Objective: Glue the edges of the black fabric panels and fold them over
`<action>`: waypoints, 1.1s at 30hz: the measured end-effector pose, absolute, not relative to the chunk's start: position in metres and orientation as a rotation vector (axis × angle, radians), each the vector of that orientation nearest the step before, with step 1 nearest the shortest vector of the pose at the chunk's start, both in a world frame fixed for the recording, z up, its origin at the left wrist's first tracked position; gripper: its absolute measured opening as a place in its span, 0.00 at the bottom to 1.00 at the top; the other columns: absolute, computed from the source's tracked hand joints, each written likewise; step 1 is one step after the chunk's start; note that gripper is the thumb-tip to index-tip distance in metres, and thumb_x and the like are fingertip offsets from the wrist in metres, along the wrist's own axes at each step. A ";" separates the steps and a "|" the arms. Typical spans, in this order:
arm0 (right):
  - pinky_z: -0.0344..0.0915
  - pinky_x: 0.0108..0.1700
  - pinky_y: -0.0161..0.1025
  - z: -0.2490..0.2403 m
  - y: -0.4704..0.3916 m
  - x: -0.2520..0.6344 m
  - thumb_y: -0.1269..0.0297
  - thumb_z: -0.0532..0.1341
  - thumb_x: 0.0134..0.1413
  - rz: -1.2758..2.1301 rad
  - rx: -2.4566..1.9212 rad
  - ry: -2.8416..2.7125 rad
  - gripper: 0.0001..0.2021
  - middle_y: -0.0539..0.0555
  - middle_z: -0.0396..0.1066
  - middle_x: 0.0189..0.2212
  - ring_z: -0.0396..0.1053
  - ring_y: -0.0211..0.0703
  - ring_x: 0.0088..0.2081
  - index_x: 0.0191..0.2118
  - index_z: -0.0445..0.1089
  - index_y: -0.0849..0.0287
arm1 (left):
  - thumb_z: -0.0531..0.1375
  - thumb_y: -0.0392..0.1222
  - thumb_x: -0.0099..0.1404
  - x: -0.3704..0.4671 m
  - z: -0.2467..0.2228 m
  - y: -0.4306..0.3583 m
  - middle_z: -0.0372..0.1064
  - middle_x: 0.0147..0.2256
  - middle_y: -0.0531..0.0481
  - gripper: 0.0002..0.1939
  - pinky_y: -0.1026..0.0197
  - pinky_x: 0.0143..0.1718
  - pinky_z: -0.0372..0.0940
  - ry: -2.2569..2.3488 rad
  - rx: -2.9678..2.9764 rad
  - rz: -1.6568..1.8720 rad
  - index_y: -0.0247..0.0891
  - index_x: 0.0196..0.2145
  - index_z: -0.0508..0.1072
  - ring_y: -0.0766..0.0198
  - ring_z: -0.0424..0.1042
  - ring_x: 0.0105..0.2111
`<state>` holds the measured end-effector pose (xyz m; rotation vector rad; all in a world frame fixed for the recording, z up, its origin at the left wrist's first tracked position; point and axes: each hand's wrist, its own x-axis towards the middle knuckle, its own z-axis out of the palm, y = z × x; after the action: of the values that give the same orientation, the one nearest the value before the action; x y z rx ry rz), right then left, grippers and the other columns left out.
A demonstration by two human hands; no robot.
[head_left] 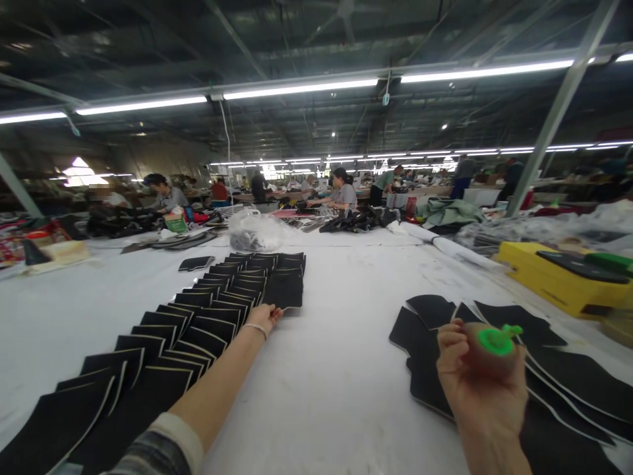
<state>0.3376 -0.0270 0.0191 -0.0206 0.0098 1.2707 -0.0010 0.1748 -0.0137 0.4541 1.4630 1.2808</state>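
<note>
My left hand (267,318) reaches over the white table, its fingers closed at the near edge of a black panel (284,289) with a pale edge. That panel lies at the right side of overlapping rows of similar black panels (208,333), which run from the near left towards the middle. In my right hand (479,396) is a rounded, brownish squeeze bottle (487,349) with a bright green cap and spout. My fingers wrap round it, and its contents cannot be made out. Below and around that hand lie larger shaped black pieces (578,376), loosely stacked.
A yellow box (564,277) stands at the right edge of the table, near crumpled clear plastic. A single black piece (196,263) lies apart behind the rows. Farther back sits a clear plastic bag (260,231). Several people work at other tables beyond.
</note>
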 end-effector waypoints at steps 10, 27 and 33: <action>0.78 0.34 0.32 0.018 -0.029 0.345 0.58 0.73 0.36 1.309 0.169 -0.104 0.38 0.53 0.65 0.36 0.71 0.38 0.34 0.54 0.57 0.62 | 0.56 0.48 0.66 0.050 -0.020 0.144 0.60 0.20 0.56 0.17 0.67 0.20 0.58 1.509 0.864 1.173 0.37 0.24 0.63 0.71 0.60 0.17; 0.76 0.38 0.30 0.012 -0.031 0.358 0.50 0.69 0.46 1.205 0.226 -0.248 0.30 0.54 0.70 0.37 0.71 0.36 0.35 0.50 0.62 0.62 | 0.50 0.36 0.68 0.210 -0.021 0.020 0.69 0.41 0.39 0.17 0.53 0.44 0.65 0.450 3.148 0.199 0.31 0.52 0.68 0.52 0.67 0.42; 0.76 0.35 0.31 0.018 -0.033 0.354 0.46 0.68 0.45 1.214 0.208 -0.224 0.31 0.53 0.69 0.36 0.71 0.35 0.34 0.49 0.63 0.61 | 0.49 0.29 0.63 0.114 0.029 0.042 0.74 0.41 0.47 0.23 0.56 0.46 0.65 0.917 2.417 0.453 0.42 0.54 0.69 0.57 0.71 0.41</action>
<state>0.3544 -0.0331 0.0179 0.2077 -0.2237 1.2144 0.1140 0.0425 0.0287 2.4169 0.9167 0.4525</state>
